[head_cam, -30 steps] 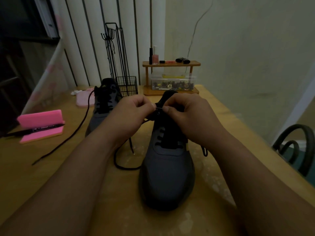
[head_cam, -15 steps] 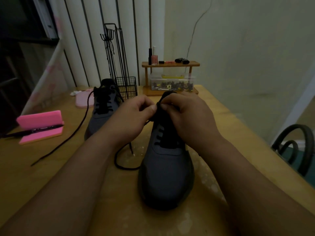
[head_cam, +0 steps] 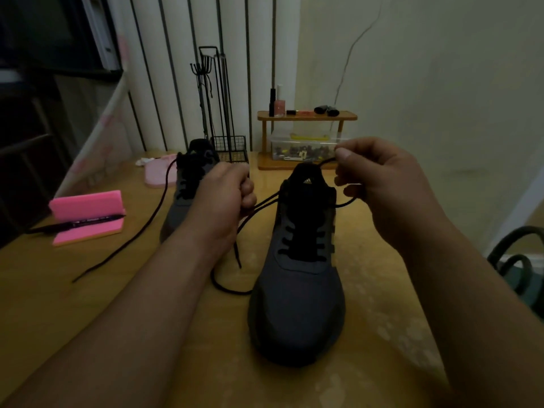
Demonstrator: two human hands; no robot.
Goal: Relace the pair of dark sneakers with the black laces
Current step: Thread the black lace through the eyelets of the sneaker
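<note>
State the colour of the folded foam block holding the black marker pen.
The folded foam block is bright pink, seen best in the head view.

Pale wooden table (head_cam: 88,313): dark grey sneaker (head_cam: 297,295) at centre; second dark grey sneaker (head_cam: 184,201) behind, leftward; pink foam block (head_cam: 85,203) near left edge; small wooden shelf (head_cam: 307,116) at far edge.

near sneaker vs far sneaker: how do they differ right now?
The near sneaker stands in full view, toe toward the camera; the far sneaker is partly hidden behind the left hand.
The near sneaker's lace is held by the left hand and right hand; the far sneaker's loose lace trails across the table, untouched.
Shared: both dark, upright, with black laces.
</note>
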